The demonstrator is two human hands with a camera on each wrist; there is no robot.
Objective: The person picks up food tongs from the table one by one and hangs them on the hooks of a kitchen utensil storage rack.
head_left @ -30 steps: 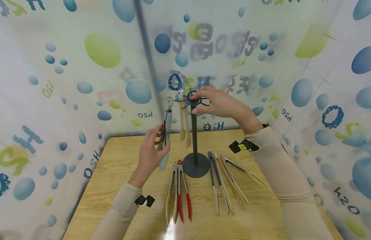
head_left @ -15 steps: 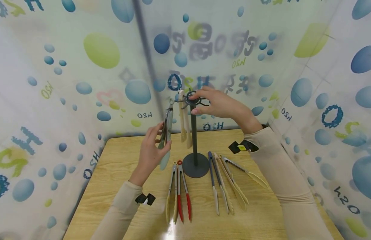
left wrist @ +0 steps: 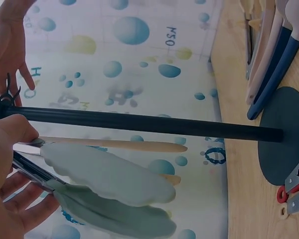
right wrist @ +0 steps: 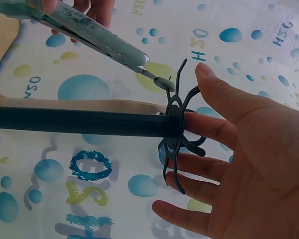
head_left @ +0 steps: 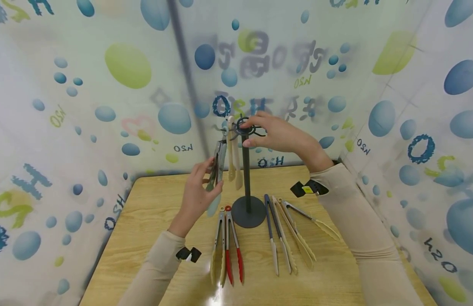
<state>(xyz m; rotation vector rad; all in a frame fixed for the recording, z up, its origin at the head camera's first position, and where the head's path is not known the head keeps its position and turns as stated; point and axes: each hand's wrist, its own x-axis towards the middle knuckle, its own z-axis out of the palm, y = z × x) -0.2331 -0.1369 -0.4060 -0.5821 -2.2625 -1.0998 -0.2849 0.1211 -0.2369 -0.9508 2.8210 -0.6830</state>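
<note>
Pale green-tipped tongs (left wrist: 107, 172) are gripped by my left hand (head_left: 198, 191), loop end up, left of the black hook stand (head_left: 247, 178). In the right wrist view, their hanging loop (right wrist: 164, 83) is right by one of the stand's hooks; I cannot tell if it is around it. My right hand (head_left: 284, 132) touches the stand's top ring of hooks (right wrist: 174, 124) with fairly straight fingers spread about it. Beige tongs (head_left: 233, 157) hang from a hook between the green-tipped tongs and the post.
On the wooden table (head_left: 156, 212) lie cream-tipped tongs (head_left: 218, 250) and red-tipped tongs (head_left: 233, 250) in front of the stand base (head_left: 248, 214). To its right are blue-handled tongs (head_left: 271, 238), beige tongs (head_left: 286, 238) and other cream-tipped tongs (head_left: 322, 225). A patterned curtain surrounds the table.
My left hand has moved a little to the right, bringing the green-tipped tongs and their loop closer to the stand's hooks. My right hand stays at the stand's top.
</note>
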